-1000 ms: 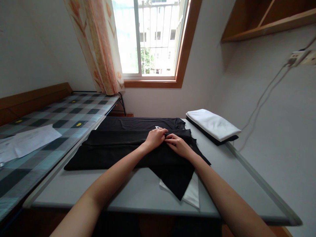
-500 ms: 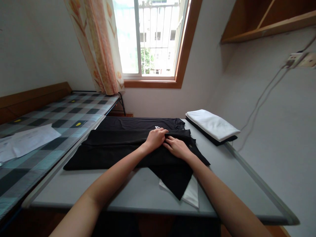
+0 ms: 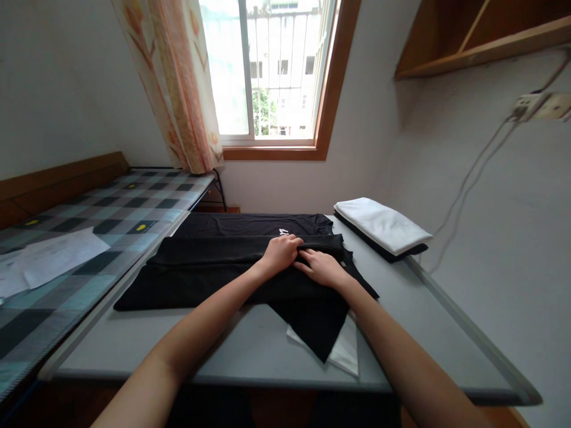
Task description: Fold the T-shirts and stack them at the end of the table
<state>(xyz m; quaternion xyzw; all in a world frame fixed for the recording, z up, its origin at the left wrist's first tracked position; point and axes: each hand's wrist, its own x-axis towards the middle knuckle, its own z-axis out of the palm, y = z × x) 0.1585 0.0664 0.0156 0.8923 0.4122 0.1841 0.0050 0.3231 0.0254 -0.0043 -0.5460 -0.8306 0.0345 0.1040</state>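
Observation:
A black shirt (image 3: 178, 282) lies across the grey table, partly folded over, with one sleeve pointing toward the front edge. My left hand (image 3: 282, 252) is closed on the folded black cloth near its middle, beside a small white print. Just to its right, my right hand (image 3: 320, 266) rests on the same cloth, fingers bent against the fold and fingertips near my left hand. Under the sleeve, a piece of white cloth (image 3: 345, 351) sticks out.
Folded white cloth (image 3: 381, 224) lies on black cloth at the table's (image 3: 455, 351) right back. At left is a bed (image 3: 173, 193) with a checked cover and papers (image 3: 62, 255). A shelf (image 3: 486, 44) hangs at upper right.
More of the white print shows behind my left hand. Both hands stay almost in place on the black cloth, and the view has shifted slightly.

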